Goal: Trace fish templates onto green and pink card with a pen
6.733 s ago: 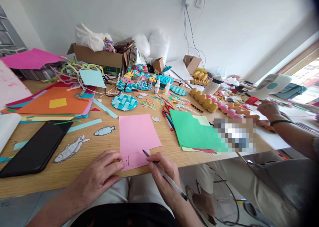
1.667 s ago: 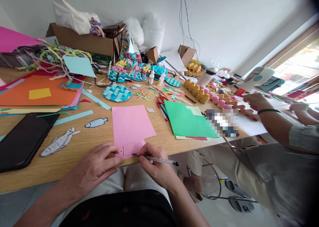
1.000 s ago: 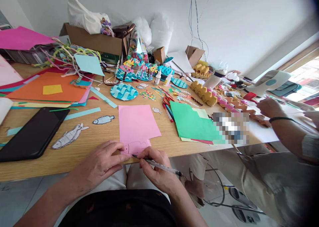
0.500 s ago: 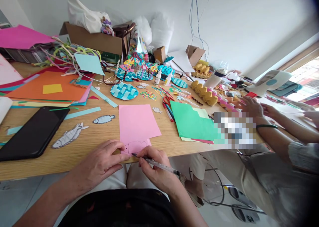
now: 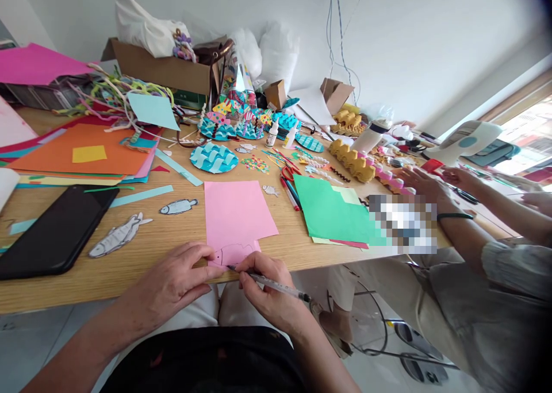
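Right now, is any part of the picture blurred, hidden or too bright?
In the head view, the pen looks fairly sharp; a pixelated patch covers the green paper's right end; daylight washes out the window; the right-hand corners fall dark.

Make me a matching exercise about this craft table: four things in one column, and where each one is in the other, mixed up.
Things
1. Pen
2. Yellow paper
3. Black phone
4. Pink sheet

Places
A. On the orange sheet
B. Partly under the fingers of the left hand
C. In the right hand
D. Beneath a thin green strip

Right pairs: 1-C, 2-A, 3-D, 4-B
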{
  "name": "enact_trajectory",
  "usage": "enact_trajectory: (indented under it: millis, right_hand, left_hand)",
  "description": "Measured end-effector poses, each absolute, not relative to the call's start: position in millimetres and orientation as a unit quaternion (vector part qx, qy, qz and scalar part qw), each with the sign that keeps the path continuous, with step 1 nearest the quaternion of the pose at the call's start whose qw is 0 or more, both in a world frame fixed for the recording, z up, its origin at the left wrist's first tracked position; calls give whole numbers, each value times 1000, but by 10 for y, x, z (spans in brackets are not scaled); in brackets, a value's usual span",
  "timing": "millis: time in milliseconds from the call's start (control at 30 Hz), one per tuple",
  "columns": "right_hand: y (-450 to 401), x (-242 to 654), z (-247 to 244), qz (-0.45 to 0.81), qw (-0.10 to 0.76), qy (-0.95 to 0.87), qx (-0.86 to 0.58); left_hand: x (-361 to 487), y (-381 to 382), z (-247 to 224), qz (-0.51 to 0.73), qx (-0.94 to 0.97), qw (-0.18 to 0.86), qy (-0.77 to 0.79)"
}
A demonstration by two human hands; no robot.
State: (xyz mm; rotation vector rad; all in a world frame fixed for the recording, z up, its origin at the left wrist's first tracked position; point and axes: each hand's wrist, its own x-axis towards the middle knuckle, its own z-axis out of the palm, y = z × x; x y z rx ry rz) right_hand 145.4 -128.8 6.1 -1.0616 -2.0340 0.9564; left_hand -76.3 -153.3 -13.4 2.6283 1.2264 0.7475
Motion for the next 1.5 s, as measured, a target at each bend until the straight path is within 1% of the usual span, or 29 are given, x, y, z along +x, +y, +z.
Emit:
enact_trajectory:
  millis: [633,1233,1500]
  right_hand:
    - [-1293,1457,29,348,342,-780,-392]
    - [-1299,1486,32,356,333,-769,-413]
    - [-1298,1477,39,337,336,-779,-409]
  left_hand:
    - [-764,-1526,-136,261,879,62,393]
    - [-762,-1524,-139,265,876,59,398]
    - [-762,-1526,-149,269,875,59,397]
